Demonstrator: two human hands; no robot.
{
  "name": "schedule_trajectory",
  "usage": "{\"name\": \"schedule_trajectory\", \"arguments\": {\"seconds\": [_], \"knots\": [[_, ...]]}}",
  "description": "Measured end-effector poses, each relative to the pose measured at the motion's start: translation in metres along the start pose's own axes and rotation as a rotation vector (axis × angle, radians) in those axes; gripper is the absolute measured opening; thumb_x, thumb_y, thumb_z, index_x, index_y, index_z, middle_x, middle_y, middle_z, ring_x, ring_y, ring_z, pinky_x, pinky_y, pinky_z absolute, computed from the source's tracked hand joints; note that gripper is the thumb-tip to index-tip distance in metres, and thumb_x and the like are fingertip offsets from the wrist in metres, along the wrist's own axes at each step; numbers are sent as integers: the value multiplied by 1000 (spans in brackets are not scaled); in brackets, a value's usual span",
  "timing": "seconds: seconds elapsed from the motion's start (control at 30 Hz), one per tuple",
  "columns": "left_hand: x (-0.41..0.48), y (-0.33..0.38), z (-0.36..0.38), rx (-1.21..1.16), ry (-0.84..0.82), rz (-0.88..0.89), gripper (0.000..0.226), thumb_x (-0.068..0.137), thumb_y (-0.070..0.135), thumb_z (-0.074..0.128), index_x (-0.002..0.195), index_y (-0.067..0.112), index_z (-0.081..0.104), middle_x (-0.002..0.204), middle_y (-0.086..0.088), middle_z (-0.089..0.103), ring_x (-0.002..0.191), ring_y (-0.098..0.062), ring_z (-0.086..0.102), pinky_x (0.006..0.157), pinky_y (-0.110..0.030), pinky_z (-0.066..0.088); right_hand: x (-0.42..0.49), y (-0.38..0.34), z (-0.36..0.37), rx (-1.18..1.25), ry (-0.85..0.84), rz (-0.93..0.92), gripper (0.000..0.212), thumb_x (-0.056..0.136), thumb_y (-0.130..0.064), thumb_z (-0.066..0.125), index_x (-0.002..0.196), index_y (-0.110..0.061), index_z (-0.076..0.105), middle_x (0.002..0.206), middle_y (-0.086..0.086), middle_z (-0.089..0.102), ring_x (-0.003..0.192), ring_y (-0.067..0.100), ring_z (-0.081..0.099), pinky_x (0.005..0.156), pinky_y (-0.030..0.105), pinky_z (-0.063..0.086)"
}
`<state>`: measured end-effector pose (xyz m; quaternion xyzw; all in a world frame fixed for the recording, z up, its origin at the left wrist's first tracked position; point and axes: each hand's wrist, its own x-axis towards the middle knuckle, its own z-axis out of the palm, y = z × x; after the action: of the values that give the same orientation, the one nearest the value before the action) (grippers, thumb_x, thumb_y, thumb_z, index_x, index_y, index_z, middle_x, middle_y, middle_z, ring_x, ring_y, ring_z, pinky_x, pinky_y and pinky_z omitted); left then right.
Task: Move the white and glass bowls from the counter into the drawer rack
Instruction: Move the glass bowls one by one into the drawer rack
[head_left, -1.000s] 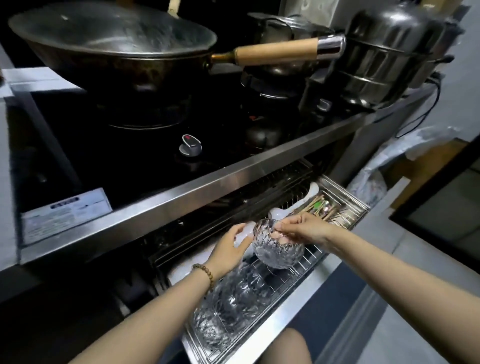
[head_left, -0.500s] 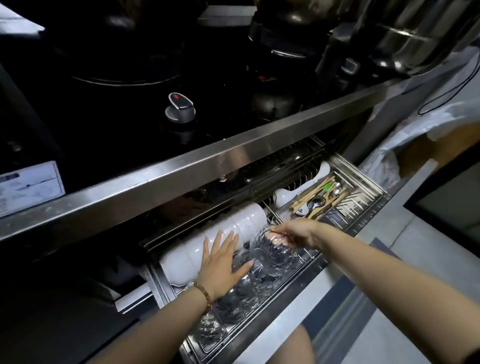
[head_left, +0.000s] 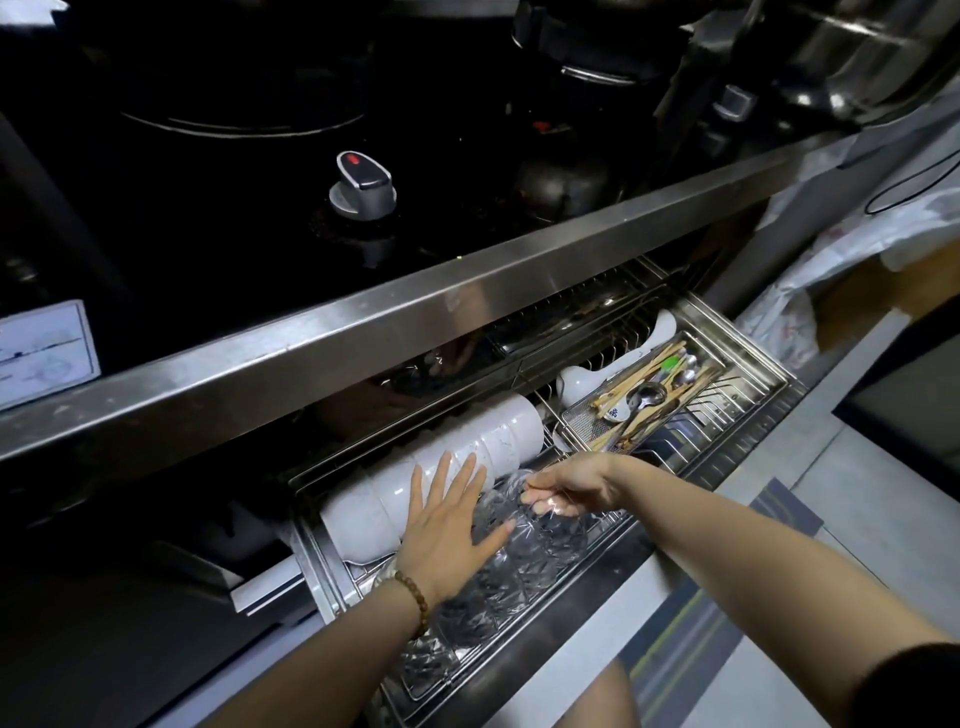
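Note:
The drawer rack (head_left: 748, 415) is pulled out under the steel counter edge. A row of white bowls (head_left: 498, 436) lies on its side along the back of the rack. In front of it runs a row of cut-glass bowls (head_left: 498, 587), also on edge. My right hand (head_left: 566, 483) pinches the rim of the glass bowl (head_left: 558, 525) at the right end of that row, which rests in the rack. My left hand (head_left: 447, 525) is spread flat, fingers apart, over the white bowls and the glass row.
A mesh cutlery basket (head_left: 649, 395) with chopsticks and spoons fills the rack's right side, with white spoons (head_left: 582, 379) behind it. Above, the steel counter edge (head_left: 415, 322) overhangs; a stove knob (head_left: 361, 184) and pots sit on the dark hob. My knee (head_left: 608, 701) is below.
The glass bowl went from held above the rack down into the right end of the glass row. My left hand opened and flattened over the bowls. The view tilted downward.

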<state>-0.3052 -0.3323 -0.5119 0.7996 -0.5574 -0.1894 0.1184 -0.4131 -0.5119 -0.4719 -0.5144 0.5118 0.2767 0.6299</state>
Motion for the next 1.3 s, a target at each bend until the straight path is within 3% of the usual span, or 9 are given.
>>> {"name": "schedule_trajectory", "arguments": {"seconds": [0.27,0.4,0.6,0.7,0.77,0.83,0.93,1.1,1.3], "knots": [[0,1,-2,13,-10,-6,87,78,77,4,150,28,1,157,11,-12,140,-12,-27,114,-47,-20,-6,0,3,-59,-23,-55,17,94,-22,54,95,-9,65,94,8,63,73,14,56,61,21,53],[0,1,-2,-2,-5,-8,91,76,79,1,150,27,1,157,12,-10,141,-12,-25,113,-44,-23,-13,-2,2,-144,49,-58,42,87,-27,63,117,2,59,88,11,66,65,16,61,57,23,55],[1,2,-6,-29,-44,-6,89,79,78,9,150,25,4,159,9,-5,143,-13,-21,112,-42,-24,-29,-8,13,-304,235,-171,31,90,-28,60,104,-1,61,73,4,56,60,13,51,57,21,44],[2,8,-19,-110,-91,-33,83,85,71,26,150,22,9,159,5,4,146,-16,-10,114,-39,-16,-44,-9,17,-345,346,-297,37,91,-25,59,115,3,59,97,9,64,87,21,58,82,32,51],[1,14,-33,-182,-96,-31,77,88,63,35,149,23,11,159,3,8,146,-17,1,117,-36,-4,-65,-9,19,-465,402,-365,42,91,-28,58,124,-2,54,124,13,61,110,24,58,100,33,43],[-2,23,-53,-231,-48,2,71,90,56,40,149,24,15,158,4,15,145,-16,12,119,-35,8,-91,-7,19,-539,463,-446,48,91,-32,57,134,-10,48,140,8,50,128,23,48,108,34,36],[-12,40,-94,-248,75,89,65,91,49,45,147,25,22,154,6,27,140,-14,25,113,-29,22,-138,-2,21,-509,589,-580,52,91,-36,57,138,-19,43,144,3,46,129,19,46,109,37,38],[-48,64,-176,-230,251,282,62,92,45,47,147,27,24,151,10,31,137,-8,28,111,-25,25,-216,-4,35,-545,846,-795,56,90,-39,56,141,-26,37,150,-3,37,135,12,38,111,28,31],[-113,52,-285,-118,523,416,60,92,50,43,145,30,28,145,11,40,134,-7,33,109,-25,28,-275,-45,88,-624,879,-1044,57,88,-40,58,140,-34,36,154,-8,28,140,4,26,113,22,21]]}}
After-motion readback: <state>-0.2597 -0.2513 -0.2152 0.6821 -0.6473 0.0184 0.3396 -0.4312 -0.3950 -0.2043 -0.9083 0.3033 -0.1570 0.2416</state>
